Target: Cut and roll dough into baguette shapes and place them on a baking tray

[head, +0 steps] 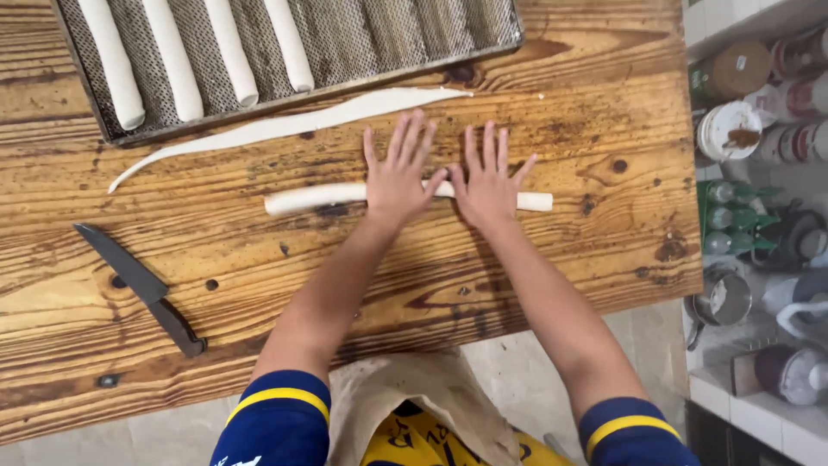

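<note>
Right now the big wooden table (535, 276) takes up most of the view, with a ridged metal baking tray (414, 34) at its far edge carrying four pale dough sticks (172, 56). Just in front of the tray lies a thin, flat dough strip (285, 125), and near the front left a dark knife (142, 289). At the middle, a dough rope (310, 197) lies across the boards under both palms. The left hand (398, 177) and right hand (489, 183) press flat on it, fingers spread, gripping nothing. It looks soft, light and easily stretched, best handled gently near its middle.
</note>
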